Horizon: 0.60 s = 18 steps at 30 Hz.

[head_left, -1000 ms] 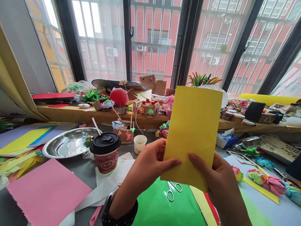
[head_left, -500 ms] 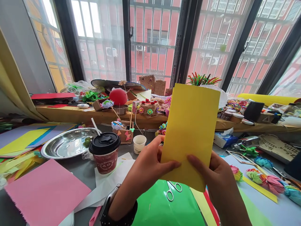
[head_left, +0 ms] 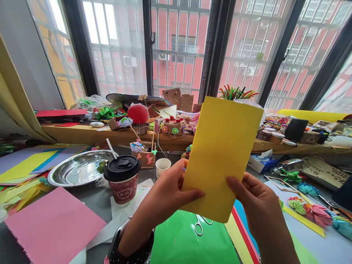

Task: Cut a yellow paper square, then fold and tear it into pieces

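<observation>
A yellow paper point(head_left: 222, 154), a tall rectangle leaning a little to the right, is held up in front of me between both hands. My left hand point(head_left: 172, 189) pinches its lower left side, thumb on the front and fingers behind. On the lower right edge, my right hand point(head_left: 254, 198) grips it the same way, thumb in front. Below the paper lies a shiny green sheet point(head_left: 192, 245) with silver scissors point(head_left: 199, 225) on it, their blades hidden behind the yellow paper.
A lidded cup point(head_left: 123, 179) with a straw, a metal tray point(head_left: 71, 172) and a pink sheet point(head_left: 55, 227) are at the left. A paper cup point(head_left: 162, 167) stands behind my left hand. Paper flowers point(head_left: 316, 212) lie at the right. Crafts crowd the windowsill point(head_left: 176, 137).
The yellow paper has tilted further to the right, its lower end shifting left. My left hand has moved slightly left, and my right thumb sits slightly higher and further right.
</observation>
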Tool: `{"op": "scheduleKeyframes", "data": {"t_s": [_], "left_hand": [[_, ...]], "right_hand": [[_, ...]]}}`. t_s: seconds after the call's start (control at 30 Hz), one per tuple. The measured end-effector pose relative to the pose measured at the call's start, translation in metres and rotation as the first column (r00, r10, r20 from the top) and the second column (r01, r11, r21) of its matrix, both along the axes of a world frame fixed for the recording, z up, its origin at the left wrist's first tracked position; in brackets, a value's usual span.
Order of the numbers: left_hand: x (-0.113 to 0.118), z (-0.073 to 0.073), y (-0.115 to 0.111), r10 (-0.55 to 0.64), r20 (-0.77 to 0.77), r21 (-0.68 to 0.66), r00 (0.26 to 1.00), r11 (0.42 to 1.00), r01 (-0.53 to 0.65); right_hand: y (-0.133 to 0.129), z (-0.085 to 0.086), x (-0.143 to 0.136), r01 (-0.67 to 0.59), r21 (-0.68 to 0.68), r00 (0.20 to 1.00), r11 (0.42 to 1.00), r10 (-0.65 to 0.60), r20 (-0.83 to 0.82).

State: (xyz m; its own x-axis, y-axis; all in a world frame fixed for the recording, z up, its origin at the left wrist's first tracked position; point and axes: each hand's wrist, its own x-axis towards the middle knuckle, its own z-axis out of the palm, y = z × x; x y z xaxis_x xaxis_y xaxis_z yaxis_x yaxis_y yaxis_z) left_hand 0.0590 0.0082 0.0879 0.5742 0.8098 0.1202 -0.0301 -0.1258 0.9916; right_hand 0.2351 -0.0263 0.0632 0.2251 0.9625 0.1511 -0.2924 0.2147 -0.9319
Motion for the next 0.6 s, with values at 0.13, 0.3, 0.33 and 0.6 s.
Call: {"op": "scheduleKeyframes", "data": {"t_s": [0.13, 0.3, 0.33, 0.6], "left_hand": [[-0.001, 0.001, 0.001, -0.033, 0.019, 0.003, 0.999, 0.999, 0.033], [-0.001, 0.009, -0.001, 0.06, 0.211, -0.041, 0.976, 0.998, -0.053], [-0.002, 0.011, -0.001, 0.127, 0.262, -0.043, 0.957, 0.992, -0.12], [-0.005, 0.015, -0.005, 0.379, 0.457, -0.197, 0.805, 0.925, -0.325]], "right_hand": [[0.0, 0.0, -0.001, -0.02, -0.01, 1.0, 1.0, 0.02, 0.02], [-0.003, 0.004, -0.006, -0.092, -0.019, 0.993, 0.996, 0.093, 0.07], [-0.004, 0.004, -0.007, -0.113, -0.027, 0.99, 0.993, 0.115, 0.077], [-0.004, -0.001, -0.018, -0.317, -0.087, 0.937, 0.944, 0.326, 0.122]]}}
